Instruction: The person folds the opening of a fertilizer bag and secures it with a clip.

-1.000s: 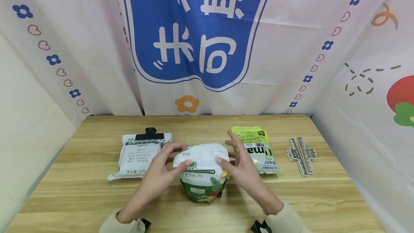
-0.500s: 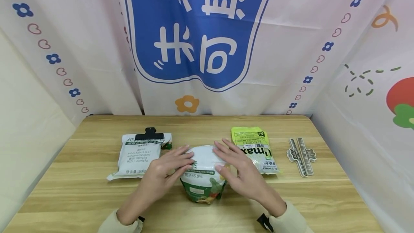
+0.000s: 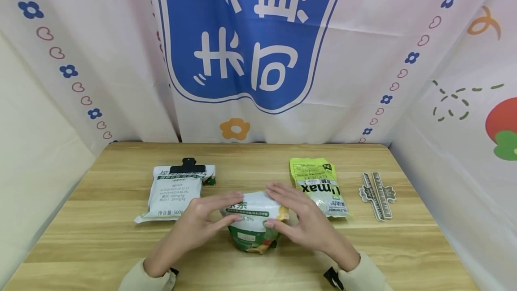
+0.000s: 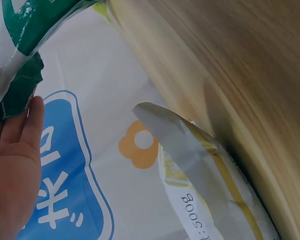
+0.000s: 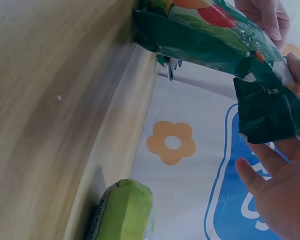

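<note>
A white and green plastic bag [image 3: 254, 232] stands on the wooden table in front of me, its top folded over. From its left side my left hand [image 3: 198, 219] pinches the folded top, thumb on the front and fingers over the fold. My right hand [image 3: 307, 217] grips the other end of the fold the same way. The right wrist view shows a dark green flap [image 5: 270, 112] of the bag against the right hand's fingers. In the left wrist view, fingertips of the left hand [image 4: 12, 175] are at the bag's green edge [image 4: 22, 90].
A white bag [image 3: 173, 199] with a black clip [image 3: 188, 167] on its folded top lies at left. A yellow-green bag [image 3: 317, 176] lies right of the hands. Farther right are two flat strips [image 3: 378, 196] with ruler marks. A printed curtain [image 3: 343, 116] hangs behind the table [image 3: 97, 246].
Both hands have come down and toward me, closing over the bag's top. The top has folded lower, so the bag stands shorter. The other bags and the strips stay in place.
</note>
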A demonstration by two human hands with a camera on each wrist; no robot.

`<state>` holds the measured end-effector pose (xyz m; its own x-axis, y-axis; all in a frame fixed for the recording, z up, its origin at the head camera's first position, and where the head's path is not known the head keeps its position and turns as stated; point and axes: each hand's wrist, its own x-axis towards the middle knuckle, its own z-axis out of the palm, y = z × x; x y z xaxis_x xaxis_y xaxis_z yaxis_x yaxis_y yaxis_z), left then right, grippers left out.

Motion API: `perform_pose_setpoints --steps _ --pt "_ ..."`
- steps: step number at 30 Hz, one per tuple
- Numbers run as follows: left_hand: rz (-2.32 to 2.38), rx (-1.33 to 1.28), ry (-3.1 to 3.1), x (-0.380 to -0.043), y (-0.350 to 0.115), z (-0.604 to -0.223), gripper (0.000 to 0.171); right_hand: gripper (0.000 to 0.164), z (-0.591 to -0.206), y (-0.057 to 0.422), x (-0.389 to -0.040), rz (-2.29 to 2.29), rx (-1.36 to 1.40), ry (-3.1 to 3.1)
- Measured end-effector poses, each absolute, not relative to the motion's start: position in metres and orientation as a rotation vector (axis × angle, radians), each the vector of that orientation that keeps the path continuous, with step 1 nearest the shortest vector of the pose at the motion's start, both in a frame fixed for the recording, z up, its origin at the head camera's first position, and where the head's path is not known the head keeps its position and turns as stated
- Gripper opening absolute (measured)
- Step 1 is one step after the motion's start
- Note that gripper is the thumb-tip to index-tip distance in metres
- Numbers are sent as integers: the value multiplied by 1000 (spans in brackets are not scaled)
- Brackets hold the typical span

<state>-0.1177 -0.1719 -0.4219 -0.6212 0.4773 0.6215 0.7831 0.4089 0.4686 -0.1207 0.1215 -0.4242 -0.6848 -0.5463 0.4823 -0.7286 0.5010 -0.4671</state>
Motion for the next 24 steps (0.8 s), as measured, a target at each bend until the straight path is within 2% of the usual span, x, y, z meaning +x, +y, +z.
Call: perform_pose_setpoints --steps 7,17,24 --pt "-1103 -1025 -2377 -117 -174 -424 41 55 -427 122 -120 1075 1074 -2488" --pt "-1249 -960 -2433 -116 -172 -427 28 31 -429 123 -121 1261 1058 -2503" --pt "-1314 -913 -2462 -115 -172 -429 19 23 -429 122 -121 1337 1042 -2525"
